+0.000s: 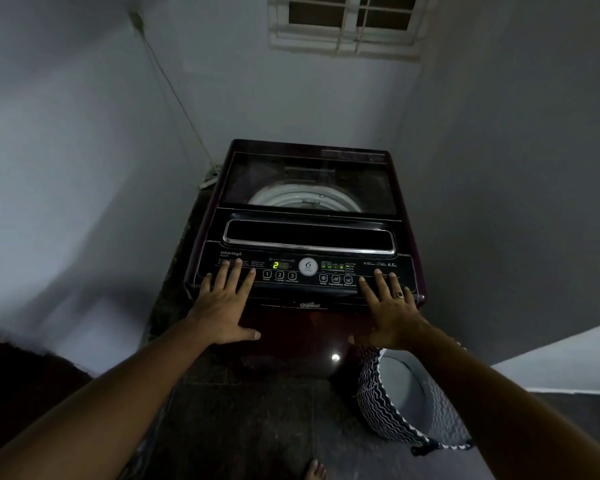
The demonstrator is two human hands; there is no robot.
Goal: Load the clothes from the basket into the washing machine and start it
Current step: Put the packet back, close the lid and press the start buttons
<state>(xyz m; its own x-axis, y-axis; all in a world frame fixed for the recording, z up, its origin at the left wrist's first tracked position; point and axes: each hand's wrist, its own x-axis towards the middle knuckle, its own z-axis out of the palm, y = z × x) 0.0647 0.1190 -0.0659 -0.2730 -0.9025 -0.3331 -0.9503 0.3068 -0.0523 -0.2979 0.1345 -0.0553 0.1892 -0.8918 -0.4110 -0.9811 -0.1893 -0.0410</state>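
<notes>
Resting flat on the front of the washing machine (305, 233), the left hand (224, 306) and right hand (390, 313) each show a wide grip, with fingers spread straight over the control panel (309, 287). The glass lid (307, 181) lies closed, and the display (280, 265) glows a green 2. The patterned basket (374, 403) stands on the floor (257, 410) just beside the machine's right front corner.

One wide-angle view looks forward and steeply down from the person's head, close above the left hand (224, 306) and right hand (390, 310). Just beyond the hands, the washing machine (305, 233) fills the centre. A window (352, 36) sits far beyond them at the top edge, and the floor (257, 410) lies beneath the forearms.
</notes>
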